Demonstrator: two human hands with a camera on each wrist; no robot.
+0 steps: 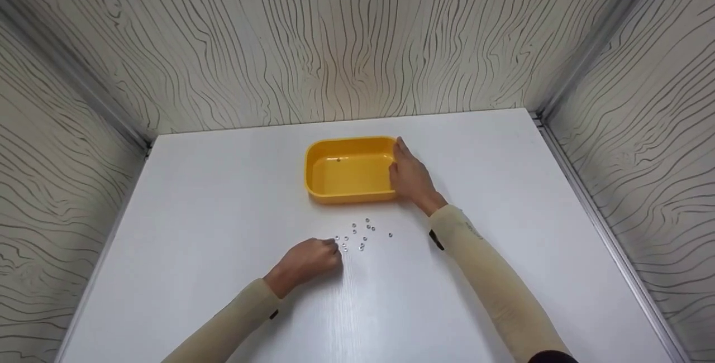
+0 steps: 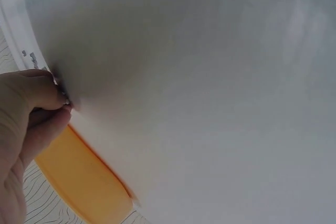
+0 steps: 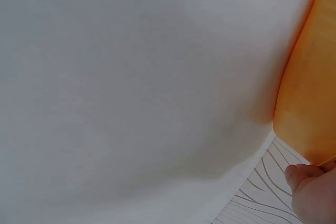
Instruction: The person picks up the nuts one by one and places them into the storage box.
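My left hand (image 1: 313,261) is low over the white table, at the left side of several small metal nuts (image 1: 365,238). In the left wrist view, its thumb and finger pinch a small shiny nut (image 2: 66,100) close to the tabletop. Behind the nuts stands a yellow plastic bin (image 1: 357,176), with one small dark piece (image 1: 338,159) inside near its back wall. My right hand (image 1: 413,177) grips the bin's right end, its thumb over the rim. Only part of this hand appears in the right wrist view, beside the bin's wall.
The white table (image 1: 223,195) is bordered by wood-grain patterned panels (image 1: 335,44) at the back and both sides. Metal rails (image 1: 603,229) run along the side edges. One nut (image 1: 390,235) lies a little to the right of the others.
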